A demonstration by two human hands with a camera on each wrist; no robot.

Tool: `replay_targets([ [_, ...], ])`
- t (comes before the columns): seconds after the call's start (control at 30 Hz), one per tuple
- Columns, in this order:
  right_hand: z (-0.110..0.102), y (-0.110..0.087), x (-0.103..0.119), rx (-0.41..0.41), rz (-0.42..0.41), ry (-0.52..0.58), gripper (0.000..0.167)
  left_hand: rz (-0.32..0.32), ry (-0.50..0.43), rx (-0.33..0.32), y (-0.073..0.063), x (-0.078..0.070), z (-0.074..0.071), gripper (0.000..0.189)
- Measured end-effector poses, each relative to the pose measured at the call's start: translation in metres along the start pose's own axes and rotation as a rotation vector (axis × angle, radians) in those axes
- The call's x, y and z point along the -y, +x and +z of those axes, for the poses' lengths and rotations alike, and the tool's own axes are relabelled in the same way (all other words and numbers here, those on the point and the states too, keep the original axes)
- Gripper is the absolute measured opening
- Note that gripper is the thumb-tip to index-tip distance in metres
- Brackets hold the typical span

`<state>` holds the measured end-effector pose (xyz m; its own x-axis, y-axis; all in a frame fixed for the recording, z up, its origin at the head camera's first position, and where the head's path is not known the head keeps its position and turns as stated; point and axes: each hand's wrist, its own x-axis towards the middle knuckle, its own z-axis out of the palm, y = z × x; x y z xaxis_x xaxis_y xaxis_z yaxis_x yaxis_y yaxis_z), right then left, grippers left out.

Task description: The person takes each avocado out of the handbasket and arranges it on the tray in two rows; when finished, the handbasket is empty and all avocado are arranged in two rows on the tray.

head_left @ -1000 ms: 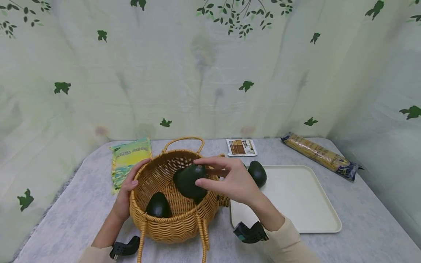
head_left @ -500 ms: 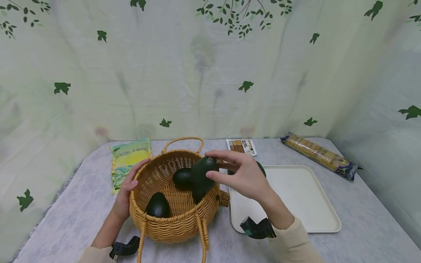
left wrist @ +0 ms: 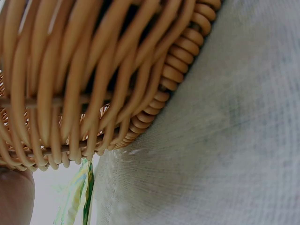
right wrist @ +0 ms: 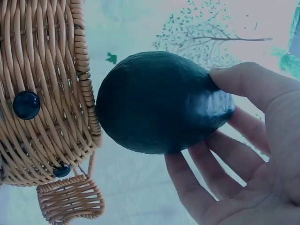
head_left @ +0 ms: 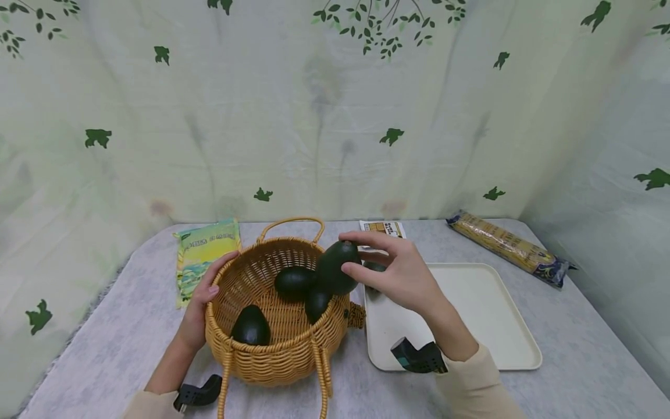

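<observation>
In the head view my right hand [head_left: 403, 273] grips a dark green avocado [head_left: 337, 267] between thumb and fingers, up at the right rim of the wicker basket [head_left: 272, 369]. The right wrist view shows this avocado [right wrist: 154, 103] level with the basket's rim, the thumb on one side and fingers on the other. Inside the basket lie three more avocados: one at the front left [head_left: 251, 326], one toward the back [head_left: 293, 283] and one by the right wall [head_left: 316, 304]. My left hand [head_left: 200, 302] holds the basket's left rim, thumb over the edge.
Right of the basket lies a white tray [head_left: 471, 326]; another avocado [head_left: 374, 274] on it is partly hidden behind my right hand. At the back are a green-yellow packet [head_left: 206, 250], a small white-brown packet [head_left: 384, 227] and a long golden package [head_left: 508, 247]. Basket handles [head_left: 290, 220] stick out.
My right hand has moved right with the avocado, from over the basket's inside to its right rim, uncovering the avocados beneath. The left hand and basket have stayed in place.
</observation>
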<state>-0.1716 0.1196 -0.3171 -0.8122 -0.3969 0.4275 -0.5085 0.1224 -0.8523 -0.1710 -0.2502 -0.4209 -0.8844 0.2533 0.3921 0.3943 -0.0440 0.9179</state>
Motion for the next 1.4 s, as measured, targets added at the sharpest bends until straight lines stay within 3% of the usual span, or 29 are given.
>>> replay_targets([
  [0.13, 0.003, 0.002, -0.003, 0.028, -0.012, -0.023, 0.046, -0.008, 0.002, -0.006, 0.0, -0.001, 0.0, 0.061],
  [0.47, 0.011, 0.002, -0.008, 0.16, -0.049, -0.11, 0.072, -0.011, -0.009, -0.002, 0.0, -0.001, 0.001, 0.061],
  [0.67, 0.013, 0.001, -0.011, 0.189, -0.051, -0.137, 0.084, 0.012, -0.019, 0.016, 0.001, 0.001, -0.001, 0.061],
  [1.0, 0.004, -0.001, -0.01, 0.176, -0.047, -0.196, 0.085, -0.018, -0.004, -0.006, 0.0, -0.001, 0.0, 0.061],
  [1.4, -0.016, -0.005, -0.007, 0.182, -0.023, -0.179, 0.081, -0.009, -0.025, 0.009, 0.0, 0.0, 0.001, 0.06],
])
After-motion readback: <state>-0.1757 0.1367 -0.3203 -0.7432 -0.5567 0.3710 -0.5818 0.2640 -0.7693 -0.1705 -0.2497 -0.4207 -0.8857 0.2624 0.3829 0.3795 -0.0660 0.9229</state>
